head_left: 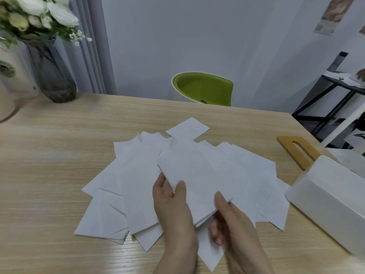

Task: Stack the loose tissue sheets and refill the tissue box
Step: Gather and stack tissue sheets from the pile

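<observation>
Beside tissue box [333, 202], hands [173, 206] hold tissues [195, 175].

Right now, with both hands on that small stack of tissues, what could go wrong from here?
1. The left hand and right hand pinch only the near edge of the held stack; the far end is unsupported, so sheets may droop or slide out of the grip.
2. The loose tissues lie fanned beneath, so lowering the stack could drag or crease them.
3. The white tissue box sits near the table's right edge; a nudge might shift it.
</observation>
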### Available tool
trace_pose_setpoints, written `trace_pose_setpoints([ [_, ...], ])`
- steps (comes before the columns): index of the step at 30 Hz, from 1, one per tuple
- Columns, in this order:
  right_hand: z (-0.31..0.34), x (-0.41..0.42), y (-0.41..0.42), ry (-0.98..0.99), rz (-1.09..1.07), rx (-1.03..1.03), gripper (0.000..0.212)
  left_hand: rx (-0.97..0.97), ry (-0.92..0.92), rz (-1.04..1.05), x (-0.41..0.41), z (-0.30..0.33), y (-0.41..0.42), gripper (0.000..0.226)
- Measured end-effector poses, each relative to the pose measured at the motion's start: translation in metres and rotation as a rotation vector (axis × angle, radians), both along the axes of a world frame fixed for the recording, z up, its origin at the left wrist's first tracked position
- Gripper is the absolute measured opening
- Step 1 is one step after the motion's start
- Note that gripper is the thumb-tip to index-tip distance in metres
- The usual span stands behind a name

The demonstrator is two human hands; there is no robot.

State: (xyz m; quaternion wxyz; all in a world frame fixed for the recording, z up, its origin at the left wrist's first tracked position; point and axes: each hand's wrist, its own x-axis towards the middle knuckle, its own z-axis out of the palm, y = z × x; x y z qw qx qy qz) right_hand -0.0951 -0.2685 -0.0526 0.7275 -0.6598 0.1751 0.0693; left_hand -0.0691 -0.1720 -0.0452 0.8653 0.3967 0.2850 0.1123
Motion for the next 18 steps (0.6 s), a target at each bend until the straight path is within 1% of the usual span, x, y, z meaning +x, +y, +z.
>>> trace_pose_setpoints([
  [2,-0.002,0.001,0.003,-0.021,0.012,0.032,0.047,-0.032,-0.019,-0.018,-0.003,0.003,-0.007,0.042],
  [5,-0.001,0.007,-0.008,-0.066,0.023,0.079,0.029,-0.005,-0.050,-0.076,-0.003,0.005,0.003,0.050],
  [7,0.008,0.012,-0.025,-0.053,0.105,0.026,0.024,0.052,-0.043,-0.148,0.002,0.003,0.021,0.050],
  [10,0.023,0.023,-0.047,-0.019,0.306,-0.071,0.023,0.159,-0.029,-0.346,0.004,-0.001,0.040,0.045],
  [12,0.025,0.027,-0.050,-0.030,0.331,-0.152,0.022,0.211,-0.026,-0.414,0.003,-0.003,0.039,0.045],
  [14,0.021,0.029,-0.045,-0.069,0.314,-0.199,0.027,0.251,-0.024,-0.396,0.001,-0.005,0.032,0.047],
  [18,0.011,0.022,-0.035,-0.136,0.258,-0.085,0.035,0.274,-0.055,-0.291,0.004,-0.008,0.026,0.052],
])
